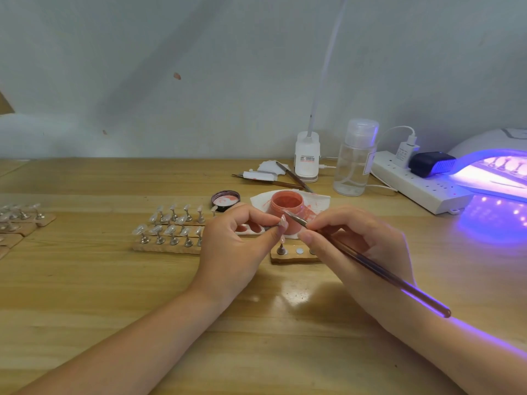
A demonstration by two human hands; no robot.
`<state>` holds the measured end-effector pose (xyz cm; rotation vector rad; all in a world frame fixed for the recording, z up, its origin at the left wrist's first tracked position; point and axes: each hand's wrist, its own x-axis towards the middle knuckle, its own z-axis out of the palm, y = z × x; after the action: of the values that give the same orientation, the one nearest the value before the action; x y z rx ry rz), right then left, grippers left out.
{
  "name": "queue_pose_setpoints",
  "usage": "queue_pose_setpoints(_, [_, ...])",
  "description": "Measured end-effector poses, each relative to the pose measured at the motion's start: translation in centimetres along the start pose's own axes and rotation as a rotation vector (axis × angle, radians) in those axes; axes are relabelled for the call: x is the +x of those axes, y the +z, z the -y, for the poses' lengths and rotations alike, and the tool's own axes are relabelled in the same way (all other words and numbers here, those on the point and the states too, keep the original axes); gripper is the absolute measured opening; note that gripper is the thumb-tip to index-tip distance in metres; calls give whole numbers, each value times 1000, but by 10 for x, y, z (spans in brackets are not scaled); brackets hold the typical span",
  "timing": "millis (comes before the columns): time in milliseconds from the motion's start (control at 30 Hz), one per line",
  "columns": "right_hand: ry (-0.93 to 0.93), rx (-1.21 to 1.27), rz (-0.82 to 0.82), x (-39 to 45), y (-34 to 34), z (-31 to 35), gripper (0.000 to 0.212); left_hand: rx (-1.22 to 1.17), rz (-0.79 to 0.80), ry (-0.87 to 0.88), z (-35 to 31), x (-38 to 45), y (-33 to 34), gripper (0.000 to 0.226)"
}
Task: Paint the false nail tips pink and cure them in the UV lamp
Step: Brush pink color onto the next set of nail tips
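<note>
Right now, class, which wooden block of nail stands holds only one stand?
The small wooden block under the hands: it carries a single stand beside bare metal discs, while the blocks to the left are full.

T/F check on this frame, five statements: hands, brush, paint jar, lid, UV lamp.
1. The left hand pinches a nail tip. True.
2. The right hand holds tweezers. False: it holds a brush, bristles at the nail tip.
3. The pink paint jar is capped. False: it is open; its lid lies to its left.
4. The UV lamp is lit. True.
5. The tips on the stands left of the hands are pink. False: they look clear.
</note>
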<state>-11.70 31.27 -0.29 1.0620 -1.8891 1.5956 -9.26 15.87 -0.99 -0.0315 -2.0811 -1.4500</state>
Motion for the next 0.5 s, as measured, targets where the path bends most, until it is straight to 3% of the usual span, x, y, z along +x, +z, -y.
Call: queue_pose_setpoints(500, [-17, -25, 29, -4, -2, 5, 9, 0, -26, -3, 0, 0, -1, 26])
